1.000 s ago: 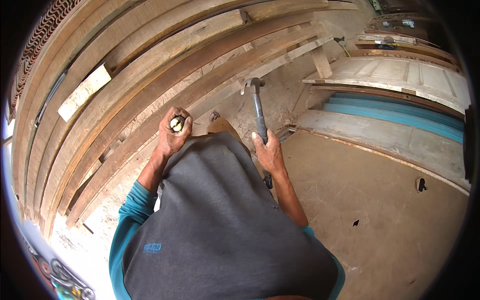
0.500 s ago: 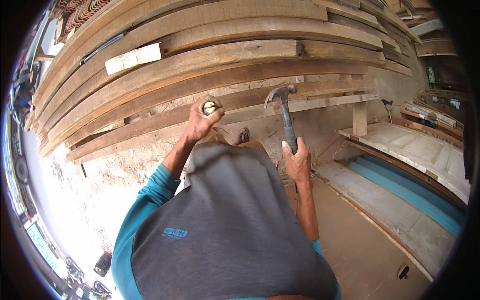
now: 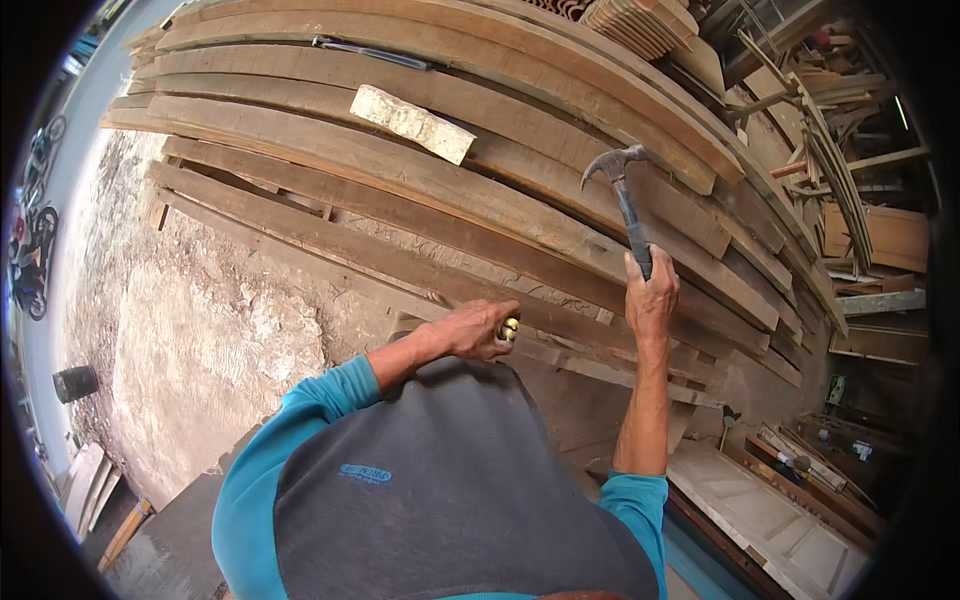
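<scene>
Right hand (image 3: 650, 295) grips claw hammer (image 3: 625, 200) over planks (image 3: 400, 190).

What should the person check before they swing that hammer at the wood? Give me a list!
1. Grip on the claw hammer: ok, the right hand is wrapped around its handle, head raised.
2. Small brass-coloured thing pinched in the left hand: cannot tell what it is or whether it sits straight.
3. Fingers away from the strike spot: not ok, the left hand lies against the stacked planks, close under the hammer.
4. Loose pale block on the planks: ok, it lies well off to the side.
5. Other people nearby: ok, none in view.
</scene>
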A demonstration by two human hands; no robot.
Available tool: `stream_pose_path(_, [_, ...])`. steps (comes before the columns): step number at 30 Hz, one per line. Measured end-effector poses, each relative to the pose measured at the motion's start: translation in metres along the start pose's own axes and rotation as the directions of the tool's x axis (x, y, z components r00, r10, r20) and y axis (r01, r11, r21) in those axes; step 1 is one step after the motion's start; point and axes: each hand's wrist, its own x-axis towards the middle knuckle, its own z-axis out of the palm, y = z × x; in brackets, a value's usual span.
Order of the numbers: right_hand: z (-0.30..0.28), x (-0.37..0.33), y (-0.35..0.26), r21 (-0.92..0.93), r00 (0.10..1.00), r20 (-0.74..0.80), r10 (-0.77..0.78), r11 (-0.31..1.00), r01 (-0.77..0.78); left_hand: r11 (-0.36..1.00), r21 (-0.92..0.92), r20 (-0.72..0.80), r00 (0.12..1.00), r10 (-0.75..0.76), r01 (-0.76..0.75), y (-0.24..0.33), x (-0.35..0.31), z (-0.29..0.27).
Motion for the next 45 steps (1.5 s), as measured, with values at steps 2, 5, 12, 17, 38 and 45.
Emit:
stream_pose_path(2, [0.014, 0.024, -0.003, -0.053, 0.999, 0.047, 0.007, 0.999, -0.005, 0.979, 0.19, 0.12, 0.992, 0.048, -0.07, 0.003, 0.021, 0.014])
stream_pose_path(5, [0.03, 0.032, 0.008, 0.041, 0.998, 0.029, 0.052, 0.998, -0.053, 0.979, -0.165, -0.087, 0.991, 0.106, -0.119, 0.003, 0.016, 0.004])
stream_pose_path(12, [0.027, 0.039, 0.001, 0.061, 0.997, 0.041, 0.072, 0.995, -0.075, 0.98, -0.13, -0.783, 0.622, -0.008, -0.152, 0.036, -0.008, -0.145])
stream_pose_path(17, [0.028, 0.043, 0.004, 0.108, 0.999, -0.015, 0.043, 0.993, -0.041, 0.779, 0.523, -0.814, 0.472, 0.339, 0.344, 0.007, 0.013, -0.287])
stream_pose_path(38, [0.01, -0.015, 0.021, 0.004, 0.954, -0.259, 0.153, 0.988, -0.157, 0.434, 0.831, -0.521, 0.762, 0.384, 0.349, 0.039, 0.01, -0.408])
stream_pose_path(45, [0.012, -0.003, -0.035, 0.471, 0.988, -0.061, 0.144, 0.877, -0.099, 0.797, 0.561, -0.81, 0.347, 0.473, 0.224, 0.132, -0.05, -0.37])
